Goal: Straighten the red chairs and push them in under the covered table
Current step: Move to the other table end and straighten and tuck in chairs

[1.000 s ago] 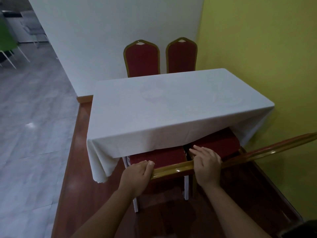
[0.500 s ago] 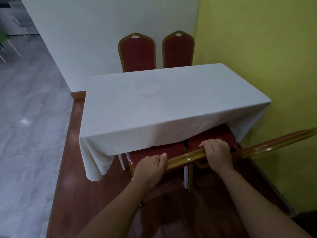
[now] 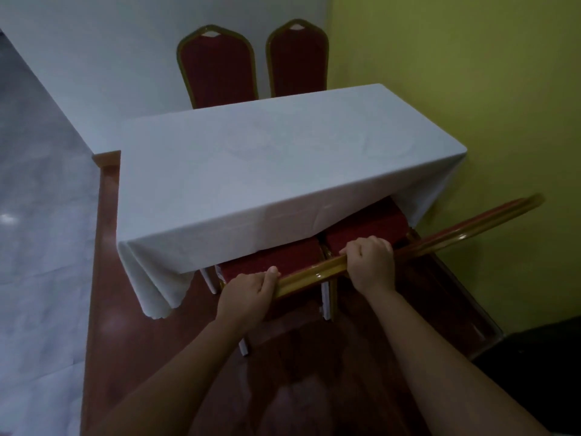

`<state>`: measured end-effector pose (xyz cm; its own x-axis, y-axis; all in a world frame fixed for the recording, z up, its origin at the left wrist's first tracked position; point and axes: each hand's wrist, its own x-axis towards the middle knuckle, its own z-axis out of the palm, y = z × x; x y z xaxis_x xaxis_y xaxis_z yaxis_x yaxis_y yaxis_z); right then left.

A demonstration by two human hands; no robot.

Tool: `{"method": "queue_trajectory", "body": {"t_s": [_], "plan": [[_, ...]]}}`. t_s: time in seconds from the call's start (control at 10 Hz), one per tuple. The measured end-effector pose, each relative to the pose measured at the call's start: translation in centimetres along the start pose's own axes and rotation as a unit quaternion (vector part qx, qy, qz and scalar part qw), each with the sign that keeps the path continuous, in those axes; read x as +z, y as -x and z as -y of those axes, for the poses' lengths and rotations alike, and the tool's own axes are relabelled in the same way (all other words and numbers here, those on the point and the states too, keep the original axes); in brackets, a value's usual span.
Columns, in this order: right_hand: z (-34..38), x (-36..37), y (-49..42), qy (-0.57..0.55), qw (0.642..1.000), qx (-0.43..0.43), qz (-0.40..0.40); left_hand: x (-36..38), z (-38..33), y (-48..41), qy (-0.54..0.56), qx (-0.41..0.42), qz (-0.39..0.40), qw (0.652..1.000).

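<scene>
A table under a white cloth (image 3: pixel 283 171) fills the middle. On my side two red chairs stand side by side. The near left chair's seat (image 3: pixel 276 261) and the near right chair's seat (image 3: pixel 367 228) are partly under the cloth. My left hand (image 3: pixel 248 294) and my right hand (image 3: pixel 371 262) both grip the gold top rail (image 3: pixel 311 275) of the near left chair's back. The near right chair's gold top rail (image 3: pixel 478 221) runs off to the right, untouched. Beyond the table stand the far left chair (image 3: pixel 217 67) and the far right chair (image 3: pixel 297 61), upright against the white wall.
A yellow wall (image 3: pixel 471 73) runs close along the right. The table stands on a raised reddish wooden platform (image 3: pixel 103 278) whose left edge drops to grey tile floor (image 3: pixel 37 215). White chair legs (image 3: pixel 325 300) show below the seats. Something dark (image 3: pixel 534 357) sits at bottom right.
Both hands have pushed the near left chair forward, so the seats sit farther under the cloth. My right hand has curled tighter around the top rail.
</scene>
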<state>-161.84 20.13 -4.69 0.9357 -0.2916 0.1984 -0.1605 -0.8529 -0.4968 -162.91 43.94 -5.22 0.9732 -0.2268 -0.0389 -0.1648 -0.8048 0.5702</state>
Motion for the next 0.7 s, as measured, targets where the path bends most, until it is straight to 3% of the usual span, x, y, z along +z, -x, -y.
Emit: {"method": "queue_trajectory", "body": {"t_s": [0.2,0.3,0.5,0.7], "plan": [[0.8,-0.8,0.4,-0.032,0.999,0.003,0.014,-1.0,-0.1,0.0,0.019,0.02,0.076,0.997],[1.5,-1.4,0.6,-0.027,0.998,0.04,0.046,-2.0,-0.2,-0.1,-0.01,0.057,0.165,0.985],[2.9,-1.6,1.5,-0.042,0.987,0.14,0.063,-3.9,-0.3,-0.9,-0.004,0.095,0.268,0.959],[5.9,-2.2,1.8,-0.103,0.957,0.269,0.04,-5.3,0.4,-5.0,-0.123,0.186,0.318,0.922]]}}
